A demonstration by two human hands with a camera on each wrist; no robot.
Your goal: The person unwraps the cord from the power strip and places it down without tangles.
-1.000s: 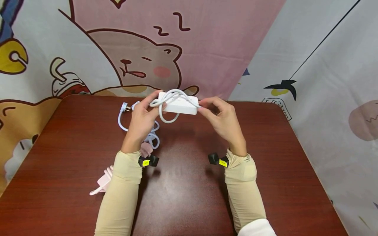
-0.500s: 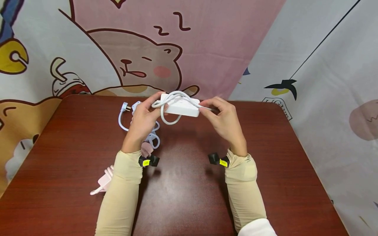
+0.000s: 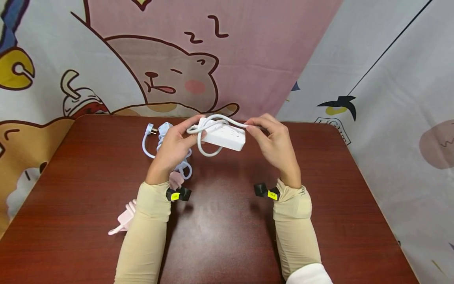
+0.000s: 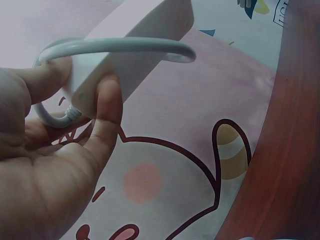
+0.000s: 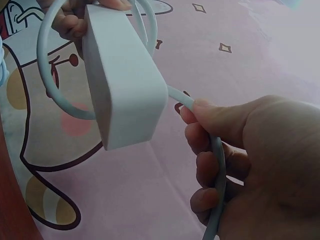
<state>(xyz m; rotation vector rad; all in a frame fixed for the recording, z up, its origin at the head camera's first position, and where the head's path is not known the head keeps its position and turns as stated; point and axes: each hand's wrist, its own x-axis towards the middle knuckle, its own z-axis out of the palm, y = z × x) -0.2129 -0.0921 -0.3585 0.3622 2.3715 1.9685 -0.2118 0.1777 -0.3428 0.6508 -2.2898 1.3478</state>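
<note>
A white power strip (image 3: 224, 138) is held up above the table by my left hand (image 3: 172, 148), which grips its left end between thumb and fingers. Its white cable (image 3: 233, 120) loops around the strip, with one loop hanging below. At the right my right hand (image 3: 276, 146) pinches a stretch of this cable just beyond the strip's right end. In the right wrist view the cable (image 5: 218, 167) runs on down past the curled fingers. The left wrist view shows the thumb (image 4: 109, 97) pressed against the strip's side. The cable's plug is hidden.
Behind my left hand lies a pale blue power strip (image 3: 165, 128) with its wrapped cord and plug (image 3: 150, 129). Pink items, one a block (image 3: 125, 219) with coiled cord, lie partly under my left arm. A cartoon cloth (image 3: 255, 59) hangs behind the brown table (image 3: 220, 236).
The strip's right end has tilted down and moved slightly right. My right hand has drawn away to the right with the cable, so more cable shows between hand and strip.
</note>
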